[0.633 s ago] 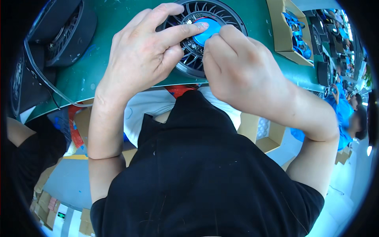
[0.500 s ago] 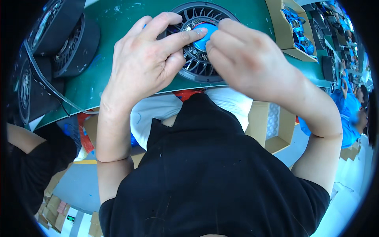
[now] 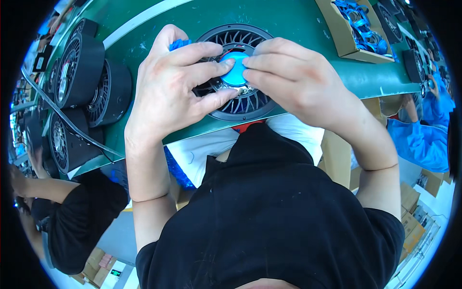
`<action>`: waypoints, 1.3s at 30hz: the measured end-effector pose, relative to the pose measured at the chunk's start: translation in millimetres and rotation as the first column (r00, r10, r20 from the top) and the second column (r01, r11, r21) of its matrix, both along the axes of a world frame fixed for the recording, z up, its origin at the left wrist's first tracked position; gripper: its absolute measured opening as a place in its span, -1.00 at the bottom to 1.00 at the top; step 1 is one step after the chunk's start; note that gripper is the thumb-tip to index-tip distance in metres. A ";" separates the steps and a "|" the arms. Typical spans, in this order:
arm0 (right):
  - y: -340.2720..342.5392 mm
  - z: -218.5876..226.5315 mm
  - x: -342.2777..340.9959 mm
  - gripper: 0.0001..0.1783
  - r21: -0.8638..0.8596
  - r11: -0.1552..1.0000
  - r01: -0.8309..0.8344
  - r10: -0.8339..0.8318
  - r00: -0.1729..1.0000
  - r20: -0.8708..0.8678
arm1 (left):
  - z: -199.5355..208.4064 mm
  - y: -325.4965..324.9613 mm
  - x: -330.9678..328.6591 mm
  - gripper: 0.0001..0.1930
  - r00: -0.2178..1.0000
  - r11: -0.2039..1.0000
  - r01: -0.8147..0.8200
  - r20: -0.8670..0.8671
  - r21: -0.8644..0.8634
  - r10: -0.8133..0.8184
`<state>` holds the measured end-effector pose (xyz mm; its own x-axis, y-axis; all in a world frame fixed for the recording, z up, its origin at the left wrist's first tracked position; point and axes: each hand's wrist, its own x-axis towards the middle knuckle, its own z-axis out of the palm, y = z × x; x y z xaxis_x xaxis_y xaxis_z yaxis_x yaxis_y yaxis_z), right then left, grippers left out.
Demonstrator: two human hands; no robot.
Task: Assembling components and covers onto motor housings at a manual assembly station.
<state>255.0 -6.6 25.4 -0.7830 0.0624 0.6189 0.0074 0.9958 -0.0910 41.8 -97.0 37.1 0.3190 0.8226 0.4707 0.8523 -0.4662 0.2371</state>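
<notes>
**A flat, round blue disc (image 3: 235, 72) on a black spoked wheel (image 3: 244, 115)**

The wheel lies near the close edge of the shiny green table (image 3: 159, 21), the disc at its middle. The left hand (image 3: 180, 82) is half open, a fingertip on the disc; I cannot tell if it holds the small crumpled blue thing (image 3: 180, 44) by its far fingers. The right hand (image 3: 298, 72) is curled, fingertips at the disc's right edge; I cannot tell if it grips.
</notes>
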 end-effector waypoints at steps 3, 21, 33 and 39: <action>-2.8 16.3 3.0 -0.91 0.140 0.990 -0.027 0.001 0.984 0.179 | 5.8 1.4 3.8 -0.62 1.000 1.000 0.019 -0.015 -0.012 -0.020; 25.3 -12.0 -6.9 -0.80 -0.188 0.977 -0.104 0.098 0.994 -0.043 | -3.2 11.3 11.4 -0.86 0.995 0.998 0.067 0.072 -0.001 -0.066; -7.9 -18.2 3.2 -0.70 -0.340 0.940 0.019 -0.038 0.998 -0.048 | -20.9 23.6 7.0 -0.89 0.419 0.969 -0.122 0.874 -0.216 0.248; -5.1 -10.1 0.5 -0.59 -0.385 0.922 0.030 -0.020 0.999 0.028 | -25.8 12.6 6.7 -0.82 0.429 0.960 -0.209 0.865 -0.187 0.261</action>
<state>255.6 -11.8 15.3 -0.7921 0.3123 0.5245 0.0386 0.8831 -0.4675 48.5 -84.4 11.3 -0.4484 0.8259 0.3418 0.2546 -0.2485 0.9346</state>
